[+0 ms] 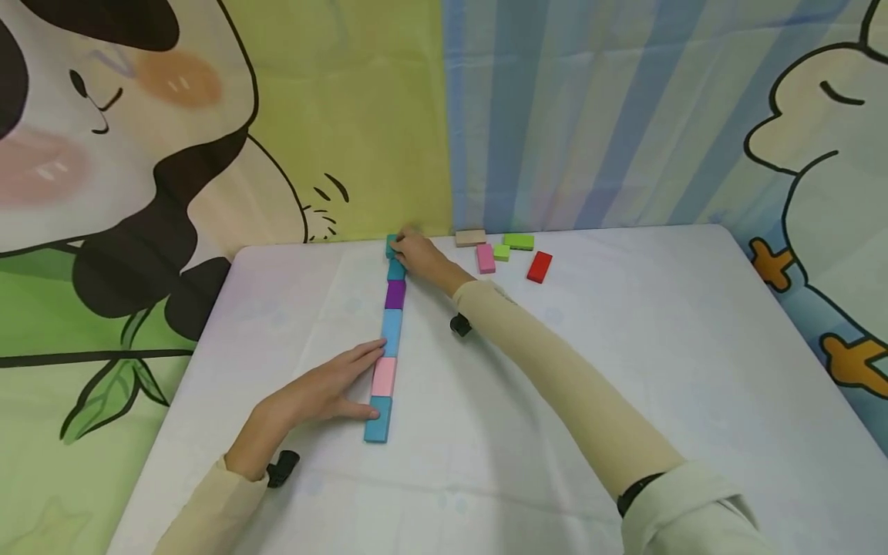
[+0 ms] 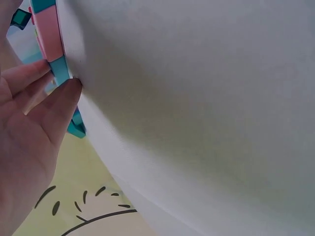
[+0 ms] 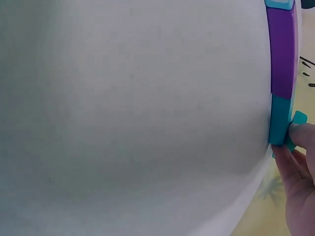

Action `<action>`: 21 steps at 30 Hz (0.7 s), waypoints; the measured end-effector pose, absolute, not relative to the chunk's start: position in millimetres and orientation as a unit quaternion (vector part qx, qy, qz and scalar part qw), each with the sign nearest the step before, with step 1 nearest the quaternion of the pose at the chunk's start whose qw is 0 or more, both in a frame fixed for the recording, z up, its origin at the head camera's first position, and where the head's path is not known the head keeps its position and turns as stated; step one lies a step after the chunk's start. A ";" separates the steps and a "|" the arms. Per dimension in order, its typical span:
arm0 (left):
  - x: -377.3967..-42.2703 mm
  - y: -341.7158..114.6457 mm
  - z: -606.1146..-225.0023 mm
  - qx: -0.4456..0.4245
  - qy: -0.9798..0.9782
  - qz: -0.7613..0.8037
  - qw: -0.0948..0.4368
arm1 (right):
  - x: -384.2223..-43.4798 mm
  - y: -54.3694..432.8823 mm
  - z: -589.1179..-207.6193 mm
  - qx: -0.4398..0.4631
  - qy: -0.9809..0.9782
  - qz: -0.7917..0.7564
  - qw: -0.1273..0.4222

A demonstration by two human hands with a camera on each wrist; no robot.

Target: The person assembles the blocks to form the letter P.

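Observation:
A straight row of coloured blocks runs away from the near side of the table. It goes from a blue block point(image 1: 378, 420) through a pink block point(image 1: 384, 377), a light blue block point(image 1: 391, 331) and a purple block point(image 1: 395, 294) to a teal block point(image 1: 396, 270). At the far end my right hand point(image 1: 421, 256) pinches another teal block point(image 3: 299, 118) between thumb and fingers, right at the row's end. My left hand point(image 1: 315, 391) lies along the row's left side, thumb on the near blue block and extended fingertips at the light blue one.
Right of the row's far end lie a tan block point(image 1: 470, 238), a pink block point(image 1: 486, 259), a small green block point(image 1: 501, 253), a longer green block point(image 1: 519, 242) and a red block point(image 1: 539, 267). A printed cloth point(image 1: 375, 116) hangs behind the white table point(image 1: 624, 308).

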State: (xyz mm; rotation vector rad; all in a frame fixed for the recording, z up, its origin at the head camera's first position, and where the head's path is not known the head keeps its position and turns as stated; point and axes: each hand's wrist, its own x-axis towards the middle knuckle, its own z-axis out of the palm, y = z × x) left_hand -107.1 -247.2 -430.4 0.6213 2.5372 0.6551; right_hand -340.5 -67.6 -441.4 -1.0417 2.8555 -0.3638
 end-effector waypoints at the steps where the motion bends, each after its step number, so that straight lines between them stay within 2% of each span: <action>1: -106.5 -247.2 -430.2 0.224 0.919 0.235 0.223 | -340.4 -67.3 -441.4 -0.343 0.931 -0.117 0.039; 12: -102.2 -246.7 -429.7 0.239 0.922 0.222 0.209 | -338.1 -70.9 -446.8 -0.319 0.943 -0.095 -0.026; 17: -101.8 -247.4 -431.1 0.248 0.921 0.221 0.205 | -335.3 -72.3 -445.1 -0.311 0.949 -0.056 -0.023; 21: -101.7 -249.4 -431.1 0.244 0.921 0.222 0.206 | -334.9 -70.1 -441.7 -0.322 0.946 -0.044 0.004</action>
